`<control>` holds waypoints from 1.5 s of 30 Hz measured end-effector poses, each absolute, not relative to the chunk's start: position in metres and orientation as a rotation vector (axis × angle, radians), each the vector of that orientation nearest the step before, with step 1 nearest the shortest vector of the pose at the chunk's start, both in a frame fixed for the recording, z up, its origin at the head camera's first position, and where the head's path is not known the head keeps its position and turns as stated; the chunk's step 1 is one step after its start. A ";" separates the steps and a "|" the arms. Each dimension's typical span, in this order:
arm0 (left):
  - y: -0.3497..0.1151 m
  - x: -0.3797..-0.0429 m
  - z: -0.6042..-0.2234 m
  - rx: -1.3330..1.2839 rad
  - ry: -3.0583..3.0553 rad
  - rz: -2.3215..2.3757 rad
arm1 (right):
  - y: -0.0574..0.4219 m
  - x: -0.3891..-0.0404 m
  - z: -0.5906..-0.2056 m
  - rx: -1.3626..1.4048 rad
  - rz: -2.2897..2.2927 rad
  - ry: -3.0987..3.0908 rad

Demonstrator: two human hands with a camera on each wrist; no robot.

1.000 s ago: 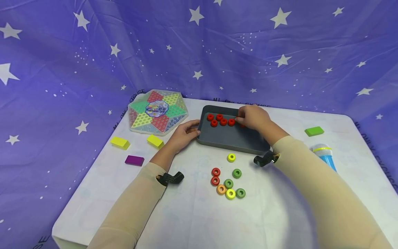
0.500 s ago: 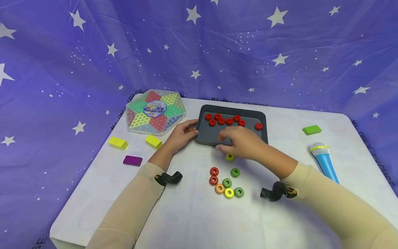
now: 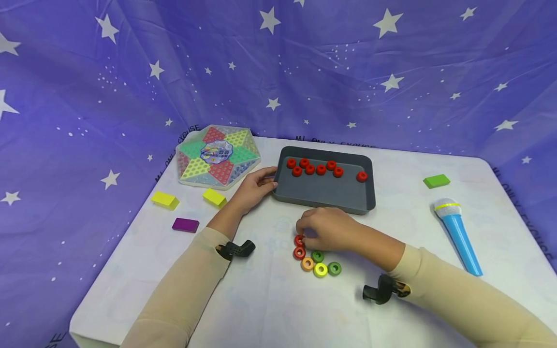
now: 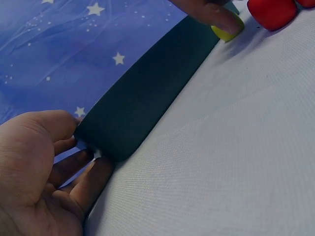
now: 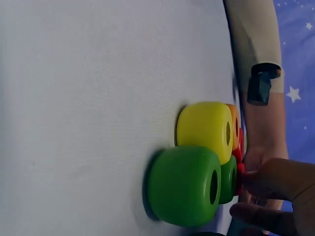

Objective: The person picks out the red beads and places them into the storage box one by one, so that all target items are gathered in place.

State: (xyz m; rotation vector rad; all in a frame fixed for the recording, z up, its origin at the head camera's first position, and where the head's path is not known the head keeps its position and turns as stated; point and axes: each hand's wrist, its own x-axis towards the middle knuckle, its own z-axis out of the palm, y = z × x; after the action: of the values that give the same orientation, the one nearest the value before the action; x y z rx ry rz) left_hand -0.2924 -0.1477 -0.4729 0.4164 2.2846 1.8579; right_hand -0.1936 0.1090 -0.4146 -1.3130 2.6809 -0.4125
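My left hand (image 3: 252,193) rests against the left side of a dark grey tray (image 3: 322,192), its fingertips touching the outer wall and front corner. Several red rings (image 3: 321,169) lie inside the tray. In front of it my right hand (image 3: 328,228) reaches down over a group of rings, with thumb and bent fingers around a red ring (image 3: 299,241). A slim gap shows between a fingertip and the red ring (image 4: 273,12) in the left wrist view. Close by sit another red ring (image 3: 299,253), an orange ring (image 3: 307,264), a yellow ring (image 3: 320,270) and green rings (image 3: 334,268).
A hexagonal Chinese checkers box (image 3: 217,155) stands at the back left. Yellow blocks (image 3: 165,200) and a purple block (image 3: 185,224) lie left of my arm. At right are a green block (image 3: 436,181) and a blue toy microphone (image 3: 460,237) on the white table (image 3: 261,309).
My right hand has left a red ring inside the tray and come forward and down to the rings on the table. The left hand stays at the tray's side.
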 end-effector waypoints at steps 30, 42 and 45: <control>-0.148 -0.289 -0.471 0.382 2.360 1.771 | 0.140 -0.311 -0.354 -0.963 -0.382 2.946; -0.148 -0.290 -0.473 0.396 2.335 1.809 | 0.124 -0.363 -0.380 -0.640 -0.209 2.950; -0.148 -0.290 -0.473 0.393 2.330 1.812 | 0.120 -0.365 -0.384 -0.597 -0.164 2.946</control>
State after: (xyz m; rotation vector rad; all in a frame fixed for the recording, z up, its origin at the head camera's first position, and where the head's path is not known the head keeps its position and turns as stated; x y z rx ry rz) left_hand -0.2904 -0.1475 -0.4729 0.3930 2.3303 1.8119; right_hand -0.3648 0.1195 -0.3842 -0.5970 2.9455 -0.1644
